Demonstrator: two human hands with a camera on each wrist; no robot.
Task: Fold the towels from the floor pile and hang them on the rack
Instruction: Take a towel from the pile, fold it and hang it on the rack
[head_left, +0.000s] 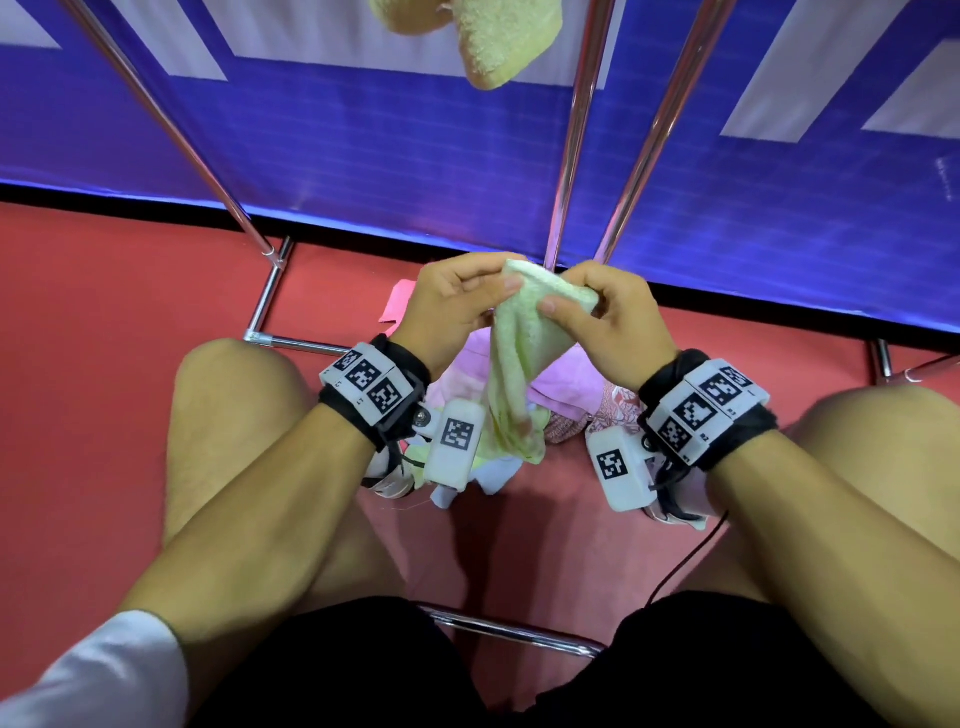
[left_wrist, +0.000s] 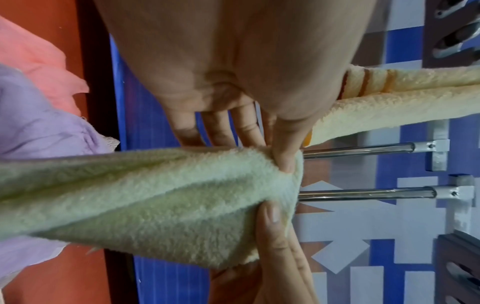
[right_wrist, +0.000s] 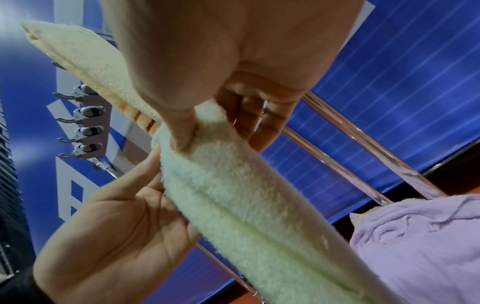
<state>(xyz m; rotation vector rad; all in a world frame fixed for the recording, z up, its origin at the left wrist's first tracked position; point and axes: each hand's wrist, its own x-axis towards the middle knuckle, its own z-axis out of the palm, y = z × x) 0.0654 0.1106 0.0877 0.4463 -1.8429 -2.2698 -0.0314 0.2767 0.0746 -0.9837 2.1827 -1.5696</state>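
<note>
Now both pinching one top edge of the green towel (head_left: 519, 332): left hand (head_left: 452, 306) with thumb and fingers closed on the left corner, right hand (head_left: 608, 322) closed the same way on the right one, the two close together. Rest of the towel hanging bunched and creased, its tail touching the pile (head_left: 561, 395) on the floor (head_left: 104, 312) by the foot of the rack (head_left: 576, 135).

To fold well, probably: lift clear of the pile first, so nothing drags. Slide the hands apart along the edge until it runs taut and flat. Shake once to drop the creases. Bring corner to corner, check the hems line up, then pinch the doubled edge before letting go with either hand. Risk if rushed: a twisted, uneven fold.

Already over the rack above: a yellow towel (head_left: 498, 41).
</note>
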